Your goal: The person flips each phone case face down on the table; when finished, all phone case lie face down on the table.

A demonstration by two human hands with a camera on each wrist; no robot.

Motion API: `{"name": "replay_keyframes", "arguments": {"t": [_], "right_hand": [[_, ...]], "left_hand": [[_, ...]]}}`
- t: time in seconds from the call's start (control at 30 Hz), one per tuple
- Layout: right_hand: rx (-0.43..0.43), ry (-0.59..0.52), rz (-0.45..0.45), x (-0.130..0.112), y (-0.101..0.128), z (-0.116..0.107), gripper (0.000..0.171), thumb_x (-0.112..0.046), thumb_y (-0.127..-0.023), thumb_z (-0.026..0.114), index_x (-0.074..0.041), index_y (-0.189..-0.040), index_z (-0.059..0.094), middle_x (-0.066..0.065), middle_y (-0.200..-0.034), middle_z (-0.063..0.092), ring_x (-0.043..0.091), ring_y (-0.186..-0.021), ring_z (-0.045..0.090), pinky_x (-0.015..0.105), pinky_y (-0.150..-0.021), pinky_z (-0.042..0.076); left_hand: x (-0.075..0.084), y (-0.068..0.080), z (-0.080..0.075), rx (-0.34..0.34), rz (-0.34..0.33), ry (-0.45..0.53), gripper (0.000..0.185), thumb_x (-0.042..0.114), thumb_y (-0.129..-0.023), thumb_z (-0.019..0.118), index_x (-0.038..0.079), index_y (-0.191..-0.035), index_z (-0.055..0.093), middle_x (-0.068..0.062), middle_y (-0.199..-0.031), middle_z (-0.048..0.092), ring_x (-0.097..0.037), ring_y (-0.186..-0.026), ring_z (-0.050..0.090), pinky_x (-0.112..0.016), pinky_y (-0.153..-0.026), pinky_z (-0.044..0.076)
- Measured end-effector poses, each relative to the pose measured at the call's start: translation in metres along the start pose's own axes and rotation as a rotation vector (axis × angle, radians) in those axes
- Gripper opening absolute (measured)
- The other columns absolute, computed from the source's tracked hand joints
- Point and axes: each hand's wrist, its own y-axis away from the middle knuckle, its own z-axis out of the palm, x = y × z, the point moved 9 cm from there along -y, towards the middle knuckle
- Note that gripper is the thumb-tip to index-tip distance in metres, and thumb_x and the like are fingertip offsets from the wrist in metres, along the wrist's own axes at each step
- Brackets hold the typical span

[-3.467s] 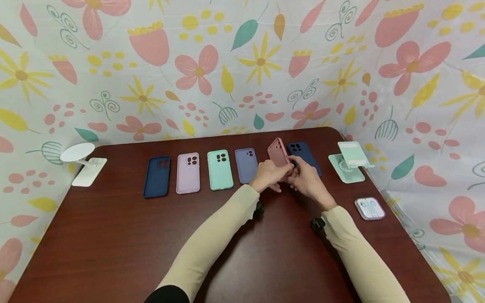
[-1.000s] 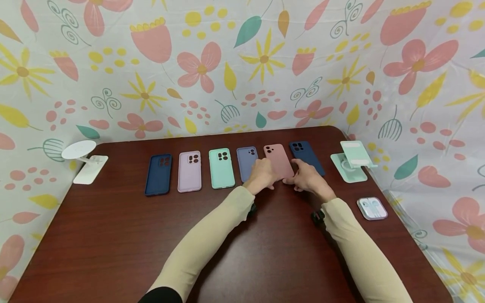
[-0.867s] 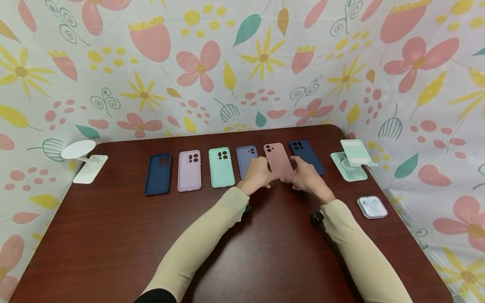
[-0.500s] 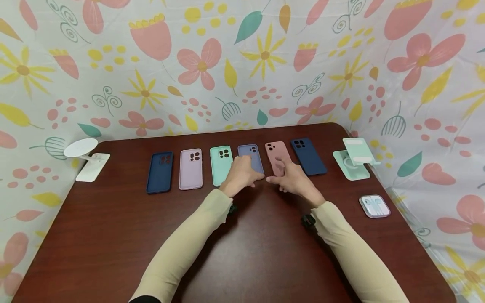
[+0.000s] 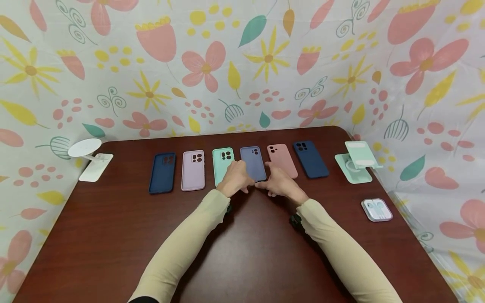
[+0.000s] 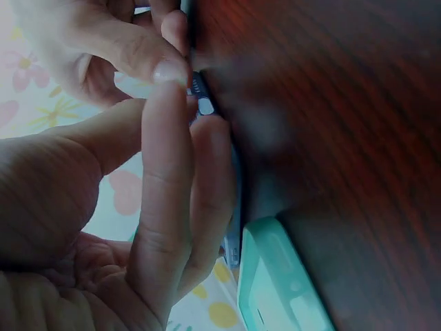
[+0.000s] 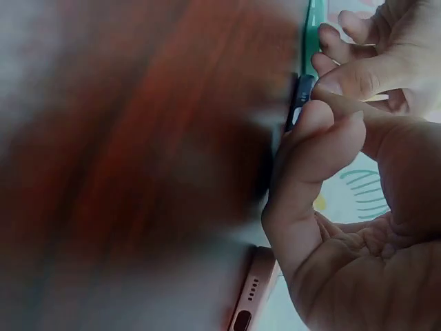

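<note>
Nearest me, on bare worktop (image 5: 242, 252), my sleeves (image 5: 185, 240) angle inward. My left grip (image 5: 235, 176) and right grip (image 5: 281, 183) are loosely spread, lifting nothing; neither looks closed round anything. I judge they flank one case from both sides to keep it flat and square, its camera end facing away like its neighbours', as though spaced for easy comparison.

That blue-violet case (image 5: 254, 162) lies between my grips, its near end at my thumbs, which almost meet there; finger contact along its sides is partly hidden. The mint case (image 5: 221, 163) lies just left, the pink case (image 5: 282, 160) just right. Beyond the row hangs a flowered backdrop (image 5: 206, 101).
</note>
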Motion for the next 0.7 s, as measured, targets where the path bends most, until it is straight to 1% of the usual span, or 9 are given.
{"name": "replay_keyframes", "arguments": {"t": [0.07,0.1,0.2,0.23,0.3,0.33,0.47,0.53,0.7], "right_hand": [[-0.007,-0.006,0.027,0.001,-0.003,0.002,0.099,-0.025,-0.1,0.081,-0.002,-0.173,0.019,0.009,-0.072,0.073,0.014,-0.052,0.067,0.029,-0.054,0.06],[-0.007,-0.007,0.04,0.002,-0.004,0.002,0.099,-0.025,-0.099,0.082,-0.002,-0.173,0.019,0.01,-0.074,0.072,0.014,-0.051,0.066,0.029,-0.053,0.059],[-0.018,-0.003,0.068,0.003,-0.009,0.003,0.098,-0.023,-0.1,0.081,-0.003,-0.173,0.019,0.01,-0.077,0.07,0.014,-0.051,0.066,0.028,-0.053,0.059],[-0.025,-0.004,0.073,0.004,-0.01,0.004,0.098,-0.023,-0.1,0.081,-0.003,-0.174,0.019,0.01,-0.077,0.069,0.014,-0.051,0.066,0.028,-0.053,0.06],[-0.038,-0.005,0.077,0.004,-0.011,0.006,0.097,-0.022,-0.101,0.08,-0.004,-0.174,0.019,0.009,-0.076,0.068,0.014,-0.051,0.066,0.028,-0.054,0.06],[-0.043,-0.006,0.076,0.004,-0.011,0.007,0.096,-0.021,-0.102,0.079,-0.004,-0.174,0.018,0.009,-0.076,0.067,0.013,-0.051,0.066,0.028,-0.054,0.06],[-0.044,-0.017,0.064,0.004,-0.01,0.006,0.093,-0.019,-0.103,0.077,-0.005,-0.174,0.019,0.008,-0.074,0.067,0.013,-0.051,0.065,0.028,-0.054,0.06],[-0.039,-0.025,0.054,0.004,-0.009,0.004,0.091,-0.018,-0.103,0.076,-0.005,-0.174,0.02,0.008,-0.075,0.067,0.014,-0.051,0.065,0.029,-0.054,0.06],[-0.023,-0.04,0.018,0.002,-0.006,0.002,0.09,-0.016,-0.103,0.075,-0.004,-0.174,0.02,0.01,-0.08,0.069,0.014,-0.054,0.068,0.031,-0.055,0.063]], "left_hand": [[0.004,0.004,-0.001,-0.026,-0.005,-0.003,0.016,0.017,-0.093,0.085,0.004,-0.092,0.078,-0.011,-0.073,0.075,-0.017,-0.052,0.074,-0.032,-0.067,0.066],[0.004,0.002,0.001,-0.019,-0.001,-0.013,0.015,0.016,-0.093,0.085,0.003,-0.092,0.078,-0.012,-0.075,0.075,-0.017,-0.05,0.073,-0.033,-0.067,0.066],[0.012,0.013,-0.007,-0.033,-0.015,0.006,0.016,0.012,-0.094,0.084,-0.001,-0.101,0.078,-0.017,-0.086,0.077,-0.019,-0.053,0.075,-0.035,-0.074,0.068],[0.014,0.018,-0.01,-0.038,-0.023,0.017,0.017,0.011,-0.095,0.084,-0.002,-0.104,0.078,-0.018,-0.088,0.078,-0.02,-0.054,0.076,-0.036,-0.075,0.069],[0.014,0.02,-0.011,-0.043,-0.034,0.023,0.018,0.01,-0.095,0.084,-0.002,-0.105,0.078,-0.018,-0.089,0.078,-0.019,-0.055,0.077,-0.037,-0.077,0.069],[0.013,0.02,-0.011,-0.046,-0.037,0.023,0.019,0.011,-0.095,0.084,-0.002,-0.107,0.078,-0.018,-0.09,0.078,-0.019,-0.056,0.077,-0.037,-0.078,0.069],[0.001,0.003,0.0,-0.041,-0.016,-0.003,0.02,0.019,-0.093,0.087,0.004,-0.102,0.079,-0.012,-0.086,0.078,-0.013,-0.05,0.073,-0.034,-0.076,0.068],[0.002,0.005,-0.001,-0.043,-0.007,0.003,0.02,0.02,-0.093,0.088,0.004,-0.101,0.078,-0.011,-0.085,0.078,-0.014,-0.051,0.074,-0.035,-0.077,0.068],[0.018,0.031,-0.015,-0.072,-0.006,0.052,0.019,0.015,-0.096,0.085,-0.002,-0.097,0.076,-0.015,-0.076,0.077,-0.021,-0.059,0.079,-0.036,-0.08,0.068]]}}
